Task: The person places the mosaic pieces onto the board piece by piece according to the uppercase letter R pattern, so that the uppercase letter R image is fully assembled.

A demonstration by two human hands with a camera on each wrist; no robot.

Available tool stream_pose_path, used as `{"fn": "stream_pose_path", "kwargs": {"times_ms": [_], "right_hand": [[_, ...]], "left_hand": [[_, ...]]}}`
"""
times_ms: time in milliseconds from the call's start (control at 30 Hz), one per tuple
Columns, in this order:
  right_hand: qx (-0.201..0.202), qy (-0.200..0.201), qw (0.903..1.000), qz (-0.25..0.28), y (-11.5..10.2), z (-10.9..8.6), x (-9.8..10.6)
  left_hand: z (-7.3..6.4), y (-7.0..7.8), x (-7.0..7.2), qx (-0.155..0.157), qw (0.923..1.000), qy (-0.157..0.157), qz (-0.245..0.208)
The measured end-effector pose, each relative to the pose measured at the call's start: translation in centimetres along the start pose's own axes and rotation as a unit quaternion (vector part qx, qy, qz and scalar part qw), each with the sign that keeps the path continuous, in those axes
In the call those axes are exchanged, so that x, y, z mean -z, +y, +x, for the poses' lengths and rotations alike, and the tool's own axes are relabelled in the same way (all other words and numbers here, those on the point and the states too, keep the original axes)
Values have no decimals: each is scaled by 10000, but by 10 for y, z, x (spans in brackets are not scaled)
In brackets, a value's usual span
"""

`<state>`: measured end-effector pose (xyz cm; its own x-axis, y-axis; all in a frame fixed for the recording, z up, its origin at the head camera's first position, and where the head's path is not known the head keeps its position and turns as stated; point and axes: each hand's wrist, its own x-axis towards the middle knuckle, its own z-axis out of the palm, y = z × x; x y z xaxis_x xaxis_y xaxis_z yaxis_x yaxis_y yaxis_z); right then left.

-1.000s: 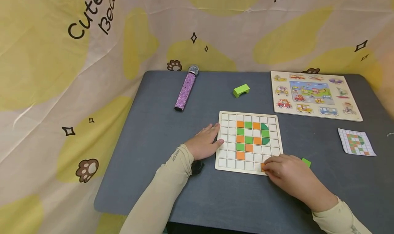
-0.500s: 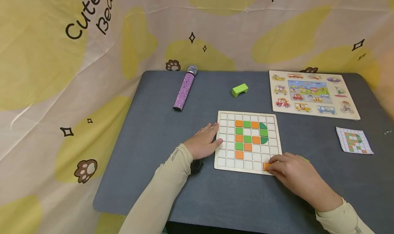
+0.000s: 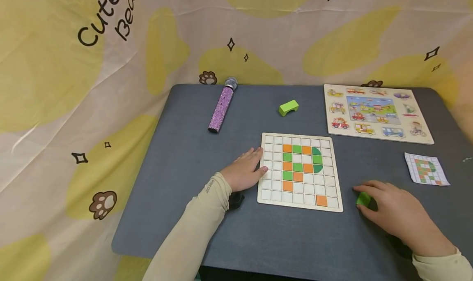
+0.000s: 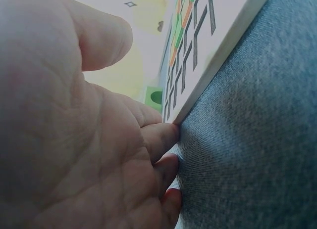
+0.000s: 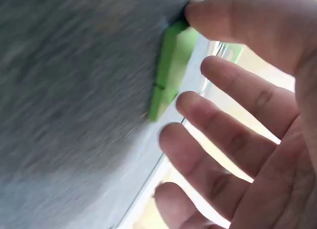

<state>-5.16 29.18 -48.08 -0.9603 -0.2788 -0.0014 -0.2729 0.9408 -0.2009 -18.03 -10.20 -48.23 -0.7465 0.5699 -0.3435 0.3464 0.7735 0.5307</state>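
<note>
A wooden grid board (image 3: 264,194) lies on the table, with orange, green and dark-green half-round tiles in its cells. An orange tile (image 3: 321,201) occupies a cell in its bottom row, apart from the others. My left hand (image 3: 244,171) rests against the board's left edge, fingers extended; in the left wrist view its fingertips touch the board's side (image 4: 210,68). To the right of the board, my right hand (image 3: 397,209) is at a small green tile piece (image 3: 363,199), thumb and fingers spread around it. The right wrist view shows the thumb at one end of the green piece (image 5: 171,66).
A small card (image 3: 426,169) with a coloured grid pattern lies at the right. Behind it is a vehicle picture puzzle (image 3: 377,131). A green arch block (image 3: 288,107) and a purple glitter microphone (image 3: 223,106) lie towards the back. A patterned cloth (image 3: 258,22) hangs behind the table.
My right hand has let go of the orange tile, which now lies in a bottom-row cell, and has moved right to the green tile piece. The left hand stays put.
</note>
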Motion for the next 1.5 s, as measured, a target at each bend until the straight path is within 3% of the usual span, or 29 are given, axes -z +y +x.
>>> {"fn": "stream_pose_path", "kwargs": {"times_ms": [167, 367, 533, 700, 800, 933, 1100, 1333, 1500], "right_hand": [[-403, -234, 9989, 54, 9, -7, -1], [-537, -135, 9982, 227, 16, -11, 0], [-254, 155, 9984, 488, 22, -17, -2], [198, 372, 9983, 413, 28, -20, -5], [203, 332, 9988, 294, 31, -18, -5], [-92, 175, 9997, 175, 30, -14, 0], [-216, -167, 9990, 365, 6, 2, 10], [590, -139, 9958, 688, -48, 35, 6], [1398, 169, 9880, 628, -67, 52, -4]], "left_hand": [[-1, -1, 0, 13, 10000, 30, 10], [-2, 0, 1, -10, 10000, 46, -35], [-2, 1, 2, -64, 9999, 15, -94], [-2, 1, 1, -33, 9999, 15, -114], [-2, 2, 2, -36, 9999, 15, -123], [-3, 2, 2, -36, 9999, 12, -127], [-2, 0, 1, -11, 9999, 5, -116], [-3, -1, 3, 4, 9999, 1, -121], [-2, 0, 2, -37, 10000, -16, -79]]}}
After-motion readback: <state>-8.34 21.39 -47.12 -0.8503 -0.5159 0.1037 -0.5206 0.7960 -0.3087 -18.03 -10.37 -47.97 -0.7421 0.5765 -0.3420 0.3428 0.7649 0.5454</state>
